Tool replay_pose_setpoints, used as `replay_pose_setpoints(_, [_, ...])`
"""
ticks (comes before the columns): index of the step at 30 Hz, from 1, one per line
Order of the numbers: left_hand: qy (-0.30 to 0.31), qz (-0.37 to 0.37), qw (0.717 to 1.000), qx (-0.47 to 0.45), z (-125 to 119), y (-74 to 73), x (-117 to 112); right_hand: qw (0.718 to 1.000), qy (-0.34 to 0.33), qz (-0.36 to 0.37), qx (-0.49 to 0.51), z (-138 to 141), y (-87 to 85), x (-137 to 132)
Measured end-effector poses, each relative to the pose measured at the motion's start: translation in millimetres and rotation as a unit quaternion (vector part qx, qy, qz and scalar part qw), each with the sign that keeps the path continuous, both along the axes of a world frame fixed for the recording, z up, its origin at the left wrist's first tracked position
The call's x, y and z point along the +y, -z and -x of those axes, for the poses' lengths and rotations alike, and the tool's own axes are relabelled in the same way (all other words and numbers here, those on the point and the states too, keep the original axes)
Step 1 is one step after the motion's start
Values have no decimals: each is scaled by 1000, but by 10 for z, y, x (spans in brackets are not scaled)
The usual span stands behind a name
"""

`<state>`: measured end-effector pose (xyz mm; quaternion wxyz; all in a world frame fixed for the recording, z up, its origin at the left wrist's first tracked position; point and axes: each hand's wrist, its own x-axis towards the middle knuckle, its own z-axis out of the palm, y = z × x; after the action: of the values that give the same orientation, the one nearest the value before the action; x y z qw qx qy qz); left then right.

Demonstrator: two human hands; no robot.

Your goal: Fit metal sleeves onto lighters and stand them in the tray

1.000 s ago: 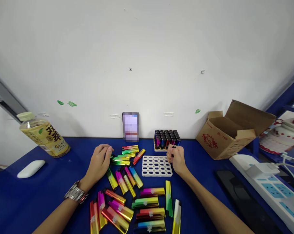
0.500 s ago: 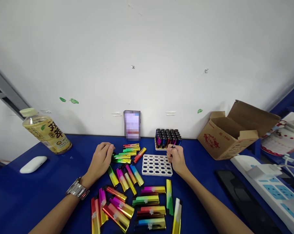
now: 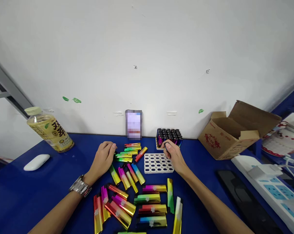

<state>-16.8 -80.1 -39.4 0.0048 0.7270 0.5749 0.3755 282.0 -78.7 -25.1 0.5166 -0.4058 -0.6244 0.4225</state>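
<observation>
1. While the left hand (image 3: 103,158) lies palm down over the blue tabletop (image 3: 54,182), its fingers curl loosely under; whether they have hold of anything cannot be told. A metal watch (image 3: 80,186) circles that wrist.

2. The right hand (image 3: 175,156) is nearly closed, with thumb and fingers pinching a small dark item (image 3: 166,145); most of that item is hidden in the grip. This hand is at the right end of the white perforated tray (image 3: 158,163), covering its far right corner.

3. The tray lies flat, its rows of oblong holes showing dark blue through them. Just beyond it stands a pale rack (image 3: 159,149) packed with upright, black-topped pieces (image 3: 172,131), partly hidden by the right hand.

4. Shiny coloured pieces (image 3: 153,209), shaped like lighters, lie scattered between the forearms. Several sit just beside the left fingertips, and a red-and-gold piece (image 3: 140,154) slants near the tray's left edge. Closer to the person, four lie crosswise in a column, with two lengthwise to their right; to their left, others overlap.

5. Farther left are a yellow-labelled bottle (image 3: 51,130) and a white case (image 3: 36,162). On the right are an open cardboard box (image 3: 214,139), a black phone (image 3: 243,196) and a white power strip (image 3: 266,183).
</observation>
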Motion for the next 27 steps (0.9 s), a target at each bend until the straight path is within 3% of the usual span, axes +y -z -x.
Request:
replay_pose_setpoints(5, [13, -6, 1000, 2, -1, 5, -5, 998, -36, -43, -36, 131, -75, -35])
replay_pose_setpoints(10, [48, -28, 998, 12, -3, 14, -19, 995, -84, -52, 9, 303, -51, -7])
replay_pose_setpoints(20, [63, -46, 996, 32, -18, 13, -28, 997, -50, -51, -25, 426, -19, 79])
replay_pose_setpoints(24, [61, -45, 997, 34, -25, 10, -31, 989, -31, -100, -103, 359, -120, 0])
replay_pose_setpoints(27, [61, -41, 997, 36, -28, 11, -33, 956, -46, -129, -258, 255, -273, -93])
